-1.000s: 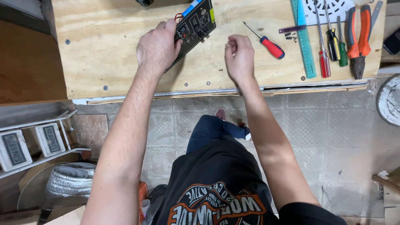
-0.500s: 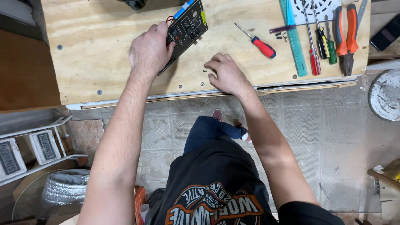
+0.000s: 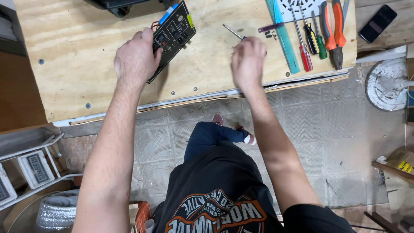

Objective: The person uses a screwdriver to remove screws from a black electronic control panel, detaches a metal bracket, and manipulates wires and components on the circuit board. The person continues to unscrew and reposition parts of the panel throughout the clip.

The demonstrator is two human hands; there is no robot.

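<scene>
The black circuit board (image 3: 172, 36) lay tilted on the plywood bench (image 3: 77, 47), upper-left of centre, w/ a blue part and a yellow tag at its far end and red wires at its left edge. Left hand (image 3: 137, 58) was clamped on the board's near-left edge, fingers curled over it, pinning it to the wood. Right hand (image 3: 248, 60) was closed round a screwdriver (image 3: 233, 31); only the metal shaft and tip poked out past the knuckles, handle hidden in the fist, tip pointing up-left, well apart from the board.

Further right: small dark screws (image 3: 271, 34) loose on the bench, a teal ruler (image 3: 284, 39), red and green screwdrivers (image 3: 307, 43), orange-handled pliers (image 3: 335, 34). A dark phone (image 3: 377, 23) sat on the next surface over.

Risks, as I judged them: board was held at one edge only, so a push from the driver could pivot it or strain the red wires. Loose screws sat near the right hand's path & could get swept off the bench edge onto the tiled floor (image 3: 310, 129). A slipped tip could gouge board parts or jab the left fingers.
</scene>
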